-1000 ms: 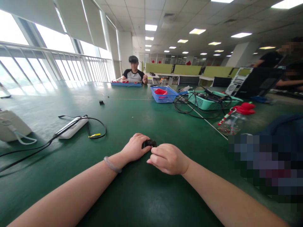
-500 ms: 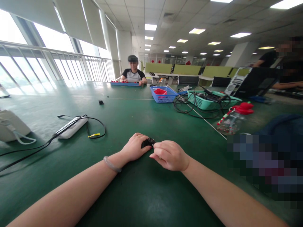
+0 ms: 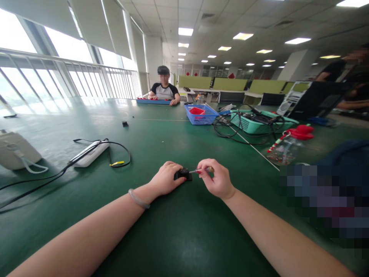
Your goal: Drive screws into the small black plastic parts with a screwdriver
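My left hand, with a pale bangle at the wrist, grips a small black part against the green tabletop. The part has a flat base and a raised upper piece; my fingers hide its left side. In my right hand is a small screwdriver, pinched between thumb and fingers. Its thin metal shaft points left and its tip meets or nearly meets the black part's right side. Some of the handle is hidden by my fingers.
A white power strip with black cables lies left, beside a pale case. Farther off are a small black piece, a blue basket and a green basket of cables. A red-topped bottle stands right. A person sits opposite.
My right hand has drawn back right from the black part and turned, bringing the screwdriver's shaft into view. The left hand keeps its hold. The whole view has shifted slightly.
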### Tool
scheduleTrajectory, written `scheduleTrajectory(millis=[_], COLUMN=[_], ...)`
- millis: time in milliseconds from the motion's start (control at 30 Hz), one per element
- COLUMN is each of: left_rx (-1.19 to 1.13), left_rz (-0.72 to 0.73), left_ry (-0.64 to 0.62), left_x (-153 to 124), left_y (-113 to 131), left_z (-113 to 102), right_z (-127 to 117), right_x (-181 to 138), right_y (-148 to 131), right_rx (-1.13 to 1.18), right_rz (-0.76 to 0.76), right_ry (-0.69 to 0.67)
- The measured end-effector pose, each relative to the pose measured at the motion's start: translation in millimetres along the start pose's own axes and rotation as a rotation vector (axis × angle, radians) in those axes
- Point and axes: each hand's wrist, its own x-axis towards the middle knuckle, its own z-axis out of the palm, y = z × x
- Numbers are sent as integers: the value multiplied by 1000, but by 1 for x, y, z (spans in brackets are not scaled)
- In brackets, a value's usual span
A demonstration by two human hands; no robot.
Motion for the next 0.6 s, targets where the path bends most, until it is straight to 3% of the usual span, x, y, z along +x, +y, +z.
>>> scheduleTrajectory(millis=[233, 433, 600], left_rx=[-14, -30, -28], left_rz=[-22, -27, -22], left_ry=[-21, -21, -23], left_x=[1, 1, 2], left_y=[1, 2, 3], left_z=[-3, -4, -4], right_z=[3, 4, 9], right_x=[2, 6, 6], right_y=[18, 28, 35], right_rx=[347, 544, 702], right_rz=[415, 556, 686], right_ry=[174, 320, 336])
